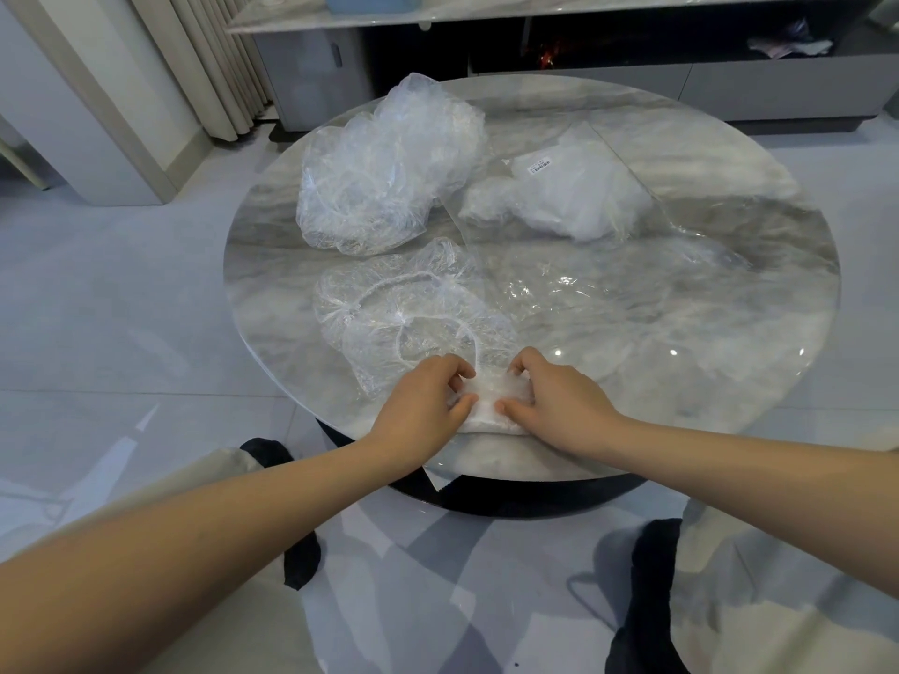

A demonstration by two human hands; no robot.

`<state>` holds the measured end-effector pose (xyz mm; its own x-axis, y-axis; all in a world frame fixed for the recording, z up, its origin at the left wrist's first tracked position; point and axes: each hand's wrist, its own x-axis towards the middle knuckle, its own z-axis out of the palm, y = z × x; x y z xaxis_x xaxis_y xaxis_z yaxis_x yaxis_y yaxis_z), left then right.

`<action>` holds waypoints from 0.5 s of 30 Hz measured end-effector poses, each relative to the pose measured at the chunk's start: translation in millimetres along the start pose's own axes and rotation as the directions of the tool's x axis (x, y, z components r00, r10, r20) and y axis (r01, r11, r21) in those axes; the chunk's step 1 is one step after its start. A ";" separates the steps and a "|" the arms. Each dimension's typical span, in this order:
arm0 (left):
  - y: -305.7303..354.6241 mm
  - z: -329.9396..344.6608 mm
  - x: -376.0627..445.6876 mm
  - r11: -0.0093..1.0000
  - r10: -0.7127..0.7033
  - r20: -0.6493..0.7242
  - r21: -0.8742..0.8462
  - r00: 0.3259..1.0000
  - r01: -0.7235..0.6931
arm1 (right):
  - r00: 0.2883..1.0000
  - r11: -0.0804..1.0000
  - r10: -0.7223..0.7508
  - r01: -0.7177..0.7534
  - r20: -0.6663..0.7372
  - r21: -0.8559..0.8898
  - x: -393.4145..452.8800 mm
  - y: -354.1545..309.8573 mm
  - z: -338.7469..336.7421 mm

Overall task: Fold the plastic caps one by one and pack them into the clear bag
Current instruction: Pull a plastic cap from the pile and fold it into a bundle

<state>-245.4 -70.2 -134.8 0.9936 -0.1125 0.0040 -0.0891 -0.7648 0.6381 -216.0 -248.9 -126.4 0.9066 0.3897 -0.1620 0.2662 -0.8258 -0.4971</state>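
A person sits at a round marble table (729, 265), both bare forearms reaching in from the bottom of the frame. Low in the middle of the frame, at the table's near edge, the left hand (418, 406) and the right hand (554, 396) meet over a small white folded cap (491, 401). Both hands have their fingers curled: each thumb and bent fingertips pinch the wad from its own side, so the bundle sits squeezed between them, resting on the tabletop.

Just above the hands, centre-left, lies a loose plastic cap (399, 304), spread out flat, its elastic band showing as a white loop; its lower edge reaches the left hand's knuckles. Higher up, toward the upper middle left, stands a puffy heap of unfolded caps (384, 172). To the right of that heap sits the clear bag (574, 201), holding white folded material at its far end and bearing a small label; its empty flat sheet stretches down across the table toward the hands.

Beyond the table, along the top of the frame, runs a low grey cabinet (729, 85), and pale curtains (204, 55) hang at the upper left
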 end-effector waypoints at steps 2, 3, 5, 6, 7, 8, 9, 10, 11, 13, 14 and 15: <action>-1.0 1.3 -0.7 0.998 0.034 -0.005 0.046 0.999 -0.034 | 0.995 0.992 -0.086 0.081 -0.052 -0.098 -3.9 -1.4 -0.5; -0.4 1.5 -2.4 0.994 0.075 -0.034 0.080 0.997 -0.072 | 0.988 0.983 -0.129 0.116 -0.082 -0.141 -5.8 -1.6 -1.3; 0.2 0.9 -4.0 0.940 0.274 -0.107 0.239 0.956 -0.243 | 0.976 0.967 -0.182 0.156 -0.123 -0.202 -6.9 0.0 -1.3; 0.4 0.7 -5.5 0.880 0.394 -0.110 0.330 0.912 -0.341 | 0.970 0.960 -0.204 0.172 -0.132 -0.220 -7.0 1.3 -0.6; -0.5 2.1 -7.8 0.809 0.495 -0.072 0.402 0.866 -0.429 | 0.961 0.950 -0.236 0.197 -0.143 -0.241 -7.1 3.6 0.7; -1.4 4.8 -11.0 0.740 0.553 0.002 0.458 0.833 -0.493 | 0.948 0.937 -0.274 0.224 -0.165 -0.267 -7.0 6.1 2.0; -2.3 8.5 -14.9 0.690 0.564 0.085 0.497 0.821 -0.526 | 0.931 0.924 -0.308 0.244 -0.195 -0.293 -7.2 8.3 2.9; -2.9 11.9 -19.5 0.668 0.534 0.160 0.522 0.830 -0.530 | 0.915 0.909 -0.341 0.263 -0.217 -0.324 -7.6 10.3 3.2; -4.9 15.7 -23.9 0.662 0.485 0.220 0.541 0.847 -0.519 | 0.898 0.887 -0.380 0.287 -0.219 -0.362 -8.5 12.4 3.7; -9.9 19.7 -29.9 0.660 0.399 0.307 0.558 0.864 -0.503 | 0.872 0.836 -0.455 0.348 -0.182 -0.424 -12.3 12.8 5.1; -12.4 19.8 -31.2 0.660 0.371 0.337 0.560 0.865 -0.501 | 0.868 0.814 -0.474 0.367 -0.149 -0.451 -15.3 12.6 7.1; -15.2 19.4 -31.8 0.660 0.357 0.354 0.559 0.864 -0.502 | 0.876 0.798 -0.470 0.370 -0.106 -0.476 -18.5 12.9 10.7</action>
<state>-277.0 -67.3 -159.5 0.8028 -0.5948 -0.0409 -0.5956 -0.8032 -0.0111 -232.9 -262.4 -138.9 0.7043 0.6862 0.1822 0.7036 -0.7088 -0.0506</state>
